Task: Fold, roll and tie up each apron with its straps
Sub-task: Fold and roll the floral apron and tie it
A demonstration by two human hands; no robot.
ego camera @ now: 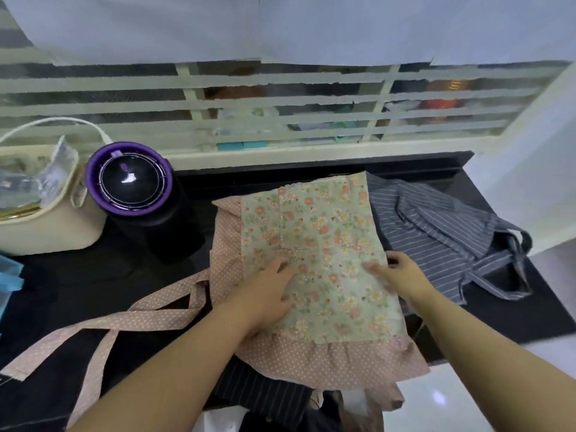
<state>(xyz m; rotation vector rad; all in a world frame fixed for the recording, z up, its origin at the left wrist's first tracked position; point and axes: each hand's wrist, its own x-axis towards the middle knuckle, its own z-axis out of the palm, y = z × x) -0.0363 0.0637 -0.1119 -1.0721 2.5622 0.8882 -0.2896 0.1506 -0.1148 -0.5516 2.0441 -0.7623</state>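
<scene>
The left hand (268, 286) lies flat with straight fingers on the near-left part of the folded floral apron (324, 244), pressing the cloth down; the right hand (403, 272) rests at the apron's right edge, fingers stretched leftward over the green printed panel, its thumb at the hem, and whether the thumb tucks under the cloth cannot be told; the two hands are near each other with a strip of the panel between them; the apron lies in the middle of the black counter (78, 282), its pink dotted frill along the near side hanging a little over the counter's front edge; its pink straps (140, 319) trail off to the left, crossing one another loosely on the counter; a grey-blue striped apron (442, 235) lies crumpled just to the right, partly beneath the floral one, its ties reaching toward the counter's right edge; a dark pinstriped cloth (265, 394) shows under the frill at the near edge; at the far left stands a cream bag (46, 232) holding clear plastic packets (37, 182); just beside it is a black cylinder (131, 182) with a purple rim and a wire grid on top; a barred window grille (280, 101) runs behind the counter; bare counter lies between the cylinder and the straps; pale floor (467, 400) shows at the lower right
</scene>
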